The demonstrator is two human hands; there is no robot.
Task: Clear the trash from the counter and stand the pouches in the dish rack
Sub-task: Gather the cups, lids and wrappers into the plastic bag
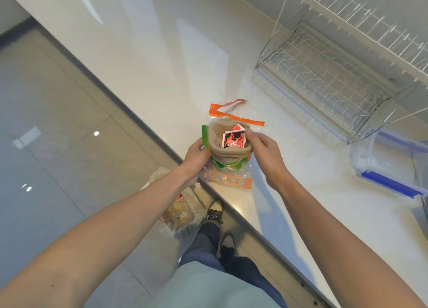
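Note:
My left hand [196, 156] grips the left side of a brown paper bowl [229, 150], holding it just above the counter edge. A red and white sauce packet [234, 138] lies inside the bowl, and my right hand [266, 153] pinches the bowl's right rim beside it. Green plastic [205, 134] shows around the bowl's left and underside. Under the bowl lie clear zip pouches with orange strips [236, 118], flat on the white counter [162, 60]. Another orange-strip pouch [229, 180] lies nearer me. The wire dish rack [324, 81] stands at the upper right with nothing in it.
A clear pouch with a blue zip strip [389, 180] lies at the right on the counter. On the floor below the counter edge sits a clear trash bag [183, 210] with wrappers inside, next to my shoes. Grey tile floor fills the left.

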